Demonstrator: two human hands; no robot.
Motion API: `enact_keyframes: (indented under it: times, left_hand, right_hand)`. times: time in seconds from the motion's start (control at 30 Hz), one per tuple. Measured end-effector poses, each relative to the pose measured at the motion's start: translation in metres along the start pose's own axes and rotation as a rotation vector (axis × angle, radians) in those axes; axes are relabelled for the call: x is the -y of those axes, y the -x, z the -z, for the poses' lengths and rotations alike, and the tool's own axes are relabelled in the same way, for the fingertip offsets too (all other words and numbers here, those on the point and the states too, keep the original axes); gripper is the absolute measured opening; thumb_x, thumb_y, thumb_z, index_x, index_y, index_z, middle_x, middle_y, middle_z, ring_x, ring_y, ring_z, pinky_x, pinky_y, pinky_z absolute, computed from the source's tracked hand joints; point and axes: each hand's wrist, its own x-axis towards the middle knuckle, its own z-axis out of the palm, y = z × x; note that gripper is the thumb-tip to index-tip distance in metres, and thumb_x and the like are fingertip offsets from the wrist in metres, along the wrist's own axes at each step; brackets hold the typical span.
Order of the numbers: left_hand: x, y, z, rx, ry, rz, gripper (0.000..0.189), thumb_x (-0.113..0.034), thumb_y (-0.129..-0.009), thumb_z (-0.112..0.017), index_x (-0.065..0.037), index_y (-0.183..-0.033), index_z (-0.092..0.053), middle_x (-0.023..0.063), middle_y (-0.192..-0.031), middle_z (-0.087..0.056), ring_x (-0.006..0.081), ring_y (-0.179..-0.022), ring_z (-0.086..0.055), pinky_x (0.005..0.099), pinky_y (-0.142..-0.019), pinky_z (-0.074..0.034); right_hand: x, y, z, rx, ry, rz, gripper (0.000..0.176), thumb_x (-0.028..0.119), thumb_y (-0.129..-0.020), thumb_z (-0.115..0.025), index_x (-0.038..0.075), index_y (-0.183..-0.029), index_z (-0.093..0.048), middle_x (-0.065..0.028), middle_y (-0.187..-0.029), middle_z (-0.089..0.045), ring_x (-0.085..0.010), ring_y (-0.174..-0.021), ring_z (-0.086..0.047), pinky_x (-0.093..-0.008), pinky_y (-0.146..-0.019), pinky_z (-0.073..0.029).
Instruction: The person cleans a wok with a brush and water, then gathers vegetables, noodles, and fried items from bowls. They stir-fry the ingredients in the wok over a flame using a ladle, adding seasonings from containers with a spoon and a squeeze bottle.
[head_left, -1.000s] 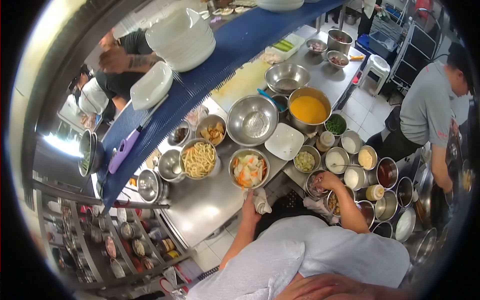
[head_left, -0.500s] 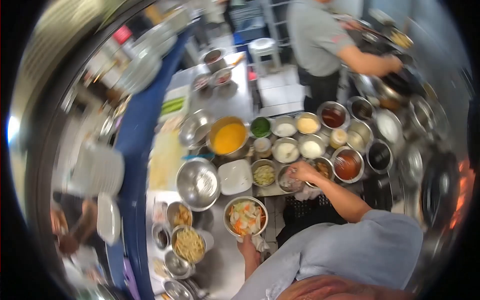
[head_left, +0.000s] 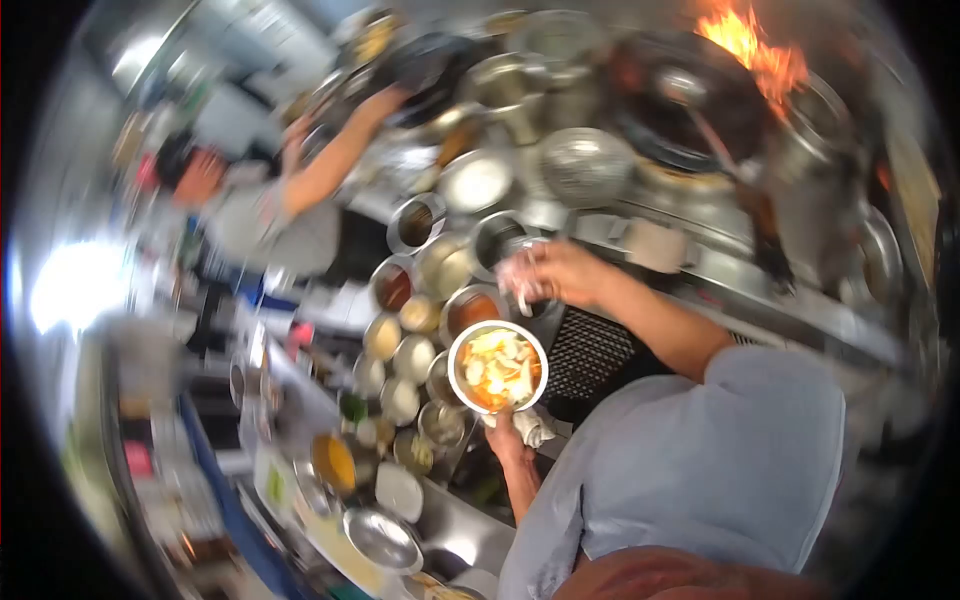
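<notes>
My left hand (head_left: 508,438) grips the near rim of a steel bowl (head_left: 543,372) of mixed pale and orange food (head_left: 500,368), with a white cloth (head_left: 533,428) beneath its edge. Just above and to the right of that bowl, my right hand (head_left: 545,272) is closed around pinkish, raw-looking pieces (head_left: 520,280), which are blurred. Behind the hands stand metal containers, one with red-orange sauce (head_left: 470,312) and one with white contents (head_left: 476,181).
Flames (head_left: 755,50) rise beside a large dark wok (head_left: 680,100) holding a ladle at the upper right. A perforated metal bowl (head_left: 587,168) sits nearer. Another person (head_left: 270,215) works at the upper left. Steel counter (head_left: 460,540) runs along the bottom left.
The view has swung right toward the stove. My left hand has carried the bowl along, and my right hand has lifted pinkish pieces out of a container on the counter.
</notes>
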Motion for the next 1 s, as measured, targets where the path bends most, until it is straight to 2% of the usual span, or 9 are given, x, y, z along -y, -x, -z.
enact_keyframes:
  times: [0.13,0.2,0.3,0.37,0.4,0.57,0.6,0.73,1.0]
  left_hand:
    - [0.013,0.021,-0.084,0.070,-0.028,0.149,0.041,-0.007,-0.082,-0.059,0.008,-0.119,-0.050,0.0155,-0.104,-0.062,0.0240,-0.083,-0.064,0.0345,-0.066,-0.052]
    - [0.019,0.022,-0.121,0.122,-0.032,0.226,0.039,-0.007,-0.082,-0.058,0.008,-0.117,-0.050,0.0151,-0.102,-0.061,0.0233,-0.081,-0.064,0.0341,-0.065,-0.052]
    - [0.026,0.005,-0.149,0.271,-0.105,0.301,0.036,-0.008,-0.082,-0.058,0.008,-0.114,-0.052,0.0133,-0.099,-0.061,0.0221,-0.080,-0.063,0.0333,-0.065,-0.051]
    - [0.003,0.023,-0.179,0.286,-0.168,0.321,0.036,-0.010,-0.083,-0.057,0.006,-0.115,-0.051,0.0118,-0.099,-0.061,0.0213,-0.080,-0.062,0.0322,-0.067,-0.051]
    - [0.002,0.027,-0.188,0.292,-0.176,0.286,0.037,-0.010,-0.084,-0.057,0.005,-0.116,-0.050,0.0117,-0.100,-0.061,0.0213,-0.079,-0.062,0.0323,-0.067,-0.051]
    - [-0.005,0.019,-0.183,0.291,-0.241,0.332,0.038,-0.009,-0.084,-0.056,0.004,-0.119,-0.049,0.0121,-0.103,-0.061,0.0219,-0.083,-0.063,0.0327,-0.067,-0.053]
    - [-0.002,0.014,-0.182,0.266,-0.233,0.330,0.038,-0.009,-0.084,-0.056,0.004,-0.119,-0.049,0.0123,-0.103,-0.061,0.0226,-0.084,-0.063,0.0330,-0.068,-0.053]
    - [-0.004,-0.008,-0.162,0.256,-0.282,0.290,0.038,-0.008,-0.083,-0.056,0.005,-0.118,-0.050,0.0138,-0.106,-0.062,0.0236,-0.085,-0.064,0.0340,-0.070,-0.054]
    - [-0.027,-0.025,-0.170,0.327,-0.421,0.370,0.038,-0.008,-0.083,-0.055,0.004,-0.118,-0.052,0.0136,-0.104,-0.062,0.0240,-0.081,-0.065,0.0353,-0.068,-0.054]
  right_hand:
    - [0.174,0.072,0.096,-0.566,0.552,0.608,0.017,0.014,-0.086,-0.066,-0.001,-0.095,-0.064,-0.0060,-0.080,-0.066,-0.0107,-0.067,-0.062,-0.0252,-0.063,-0.051]
    - [0.219,0.077,0.157,-0.766,0.685,0.676,0.015,0.012,-0.087,-0.064,-0.001,-0.094,-0.063,-0.0050,-0.075,-0.065,-0.0086,-0.064,-0.061,-0.0229,-0.060,-0.049]
    - [0.243,0.076,0.223,-0.908,1.543,0.470,0.025,0.013,-0.080,-0.066,0.003,-0.103,-0.064,-0.0190,-0.092,-0.066,-0.0305,-0.087,-0.066,-0.0386,-0.077,-0.052]
    - [0.236,0.075,0.220,-1.016,1.782,0.760,0.031,0.011,-0.077,-0.063,0.006,-0.107,-0.064,-0.0214,-0.101,-0.064,-0.0380,-0.099,-0.060,-0.0449,-0.085,-0.048]
    - [0.235,0.092,0.186,-0.900,1.643,0.518,0.036,0.007,-0.081,-0.060,0.009,-0.117,-0.061,-0.0150,-0.123,-0.058,-0.0317,-0.110,-0.057,-0.0386,-0.096,-0.046]
    - [0.077,0.171,0.129,-0.429,1.225,0.174,0.025,0.030,-0.090,-0.055,0.007,-0.092,-0.066,-0.0187,-0.084,-0.065,-0.0354,-0.077,-0.063,-0.0456,-0.070,-0.049]
    - [0.029,0.180,0.153,-0.465,1.286,-0.150,0.033,0.035,-0.089,-0.056,0.004,-0.087,-0.067,-0.0197,-0.081,-0.065,-0.0372,-0.074,-0.063,-0.0474,-0.069,-0.049]
    - [-0.095,0.240,0.243,-0.699,1.440,-0.638,0.029,0.027,-0.082,-0.061,-0.002,-0.086,-0.068,-0.0226,-0.085,-0.067,-0.0389,-0.085,-0.065,-0.0455,-0.079,-0.051]
    - [-0.153,0.274,0.322,-0.721,1.411,-0.742,0.026,0.015,-0.074,-0.060,0.000,-0.093,-0.068,-0.0200,-0.090,-0.068,-0.0315,-0.088,-0.067,-0.0426,-0.079,-0.053]
